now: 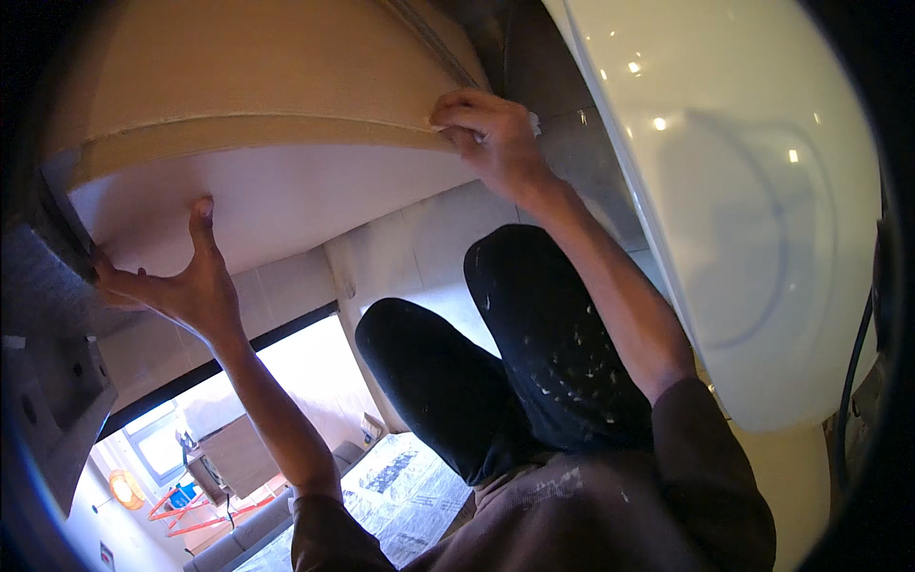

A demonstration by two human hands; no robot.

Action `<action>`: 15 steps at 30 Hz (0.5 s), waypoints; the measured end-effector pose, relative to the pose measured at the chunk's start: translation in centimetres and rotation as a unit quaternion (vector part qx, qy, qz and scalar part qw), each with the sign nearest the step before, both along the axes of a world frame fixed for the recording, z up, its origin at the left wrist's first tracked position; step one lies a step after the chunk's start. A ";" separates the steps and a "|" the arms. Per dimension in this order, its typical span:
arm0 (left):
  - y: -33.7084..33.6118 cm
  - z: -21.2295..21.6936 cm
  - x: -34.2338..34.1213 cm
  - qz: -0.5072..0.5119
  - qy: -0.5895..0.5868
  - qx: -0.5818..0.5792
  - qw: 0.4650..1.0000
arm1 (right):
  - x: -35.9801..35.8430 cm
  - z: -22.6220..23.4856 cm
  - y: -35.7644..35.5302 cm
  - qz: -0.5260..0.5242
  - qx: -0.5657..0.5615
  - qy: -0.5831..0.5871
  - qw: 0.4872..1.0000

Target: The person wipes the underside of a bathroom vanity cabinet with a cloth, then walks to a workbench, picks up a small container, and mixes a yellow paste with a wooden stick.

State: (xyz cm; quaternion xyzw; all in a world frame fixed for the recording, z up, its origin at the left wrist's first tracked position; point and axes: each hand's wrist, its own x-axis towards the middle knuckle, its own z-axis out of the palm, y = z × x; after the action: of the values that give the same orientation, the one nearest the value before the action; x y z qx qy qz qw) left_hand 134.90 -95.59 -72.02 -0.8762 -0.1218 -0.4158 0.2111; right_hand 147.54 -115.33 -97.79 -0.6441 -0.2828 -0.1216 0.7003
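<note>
Above my knees hangs a broad panel (305, 195) with a smooth pale face and a tan, slightly bowed edge. My left hand (191, 296) is spread at the panel's left end, its thumb raised against the pale face and its fingers reaching to the end edge. At the right end, my right hand (500, 143) has its fingers curled onto the tan edge, gripping it. A grey strip (434, 38) runs down behind the panel toward that hand. Parts of the fingers on both hands are hidden.
A glossy cream-white shell (753, 219) stands close by my right arm, a black cable (851, 381) beside it. Grey tiles (391, 248) lie past my knees. A dark metal bracket (62, 400) is at left. Plastic-covered furniture (400, 481) and an orange lamp (126, 489) show at lower left.
</note>
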 end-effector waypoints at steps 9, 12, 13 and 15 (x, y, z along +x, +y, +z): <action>0.3 0.1 -0.4 0.013 0.005 0.016 1.000 | -0.9 2.4 0.4 -0.054 0.023 -0.088 0.994; 0.6 -0.1 -0.3 0.018 0.000 0.011 1.000 | 0.0 7.7 0.8 -0.033 0.028 -0.148 0.988; 0.7 0.2 -0.3 0.021 0.001 0.008 1.000 | -0.3 7.1 1.0 -0.050 0.035 -0.136 0.989; 0.4 0.3 -0.8 0.023 0.011 0.003 1.000 | -0.9 4.4 1.2 -0.082 0.051 -0.126 0.987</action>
State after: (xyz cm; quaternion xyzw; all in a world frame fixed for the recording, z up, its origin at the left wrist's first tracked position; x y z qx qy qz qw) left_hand 134.10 -95.19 -71.76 -0.8772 -0.1380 -0.4014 0.2246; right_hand 146.68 -114.09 -93.42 -0.6080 -0.3081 -0.2729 0.6789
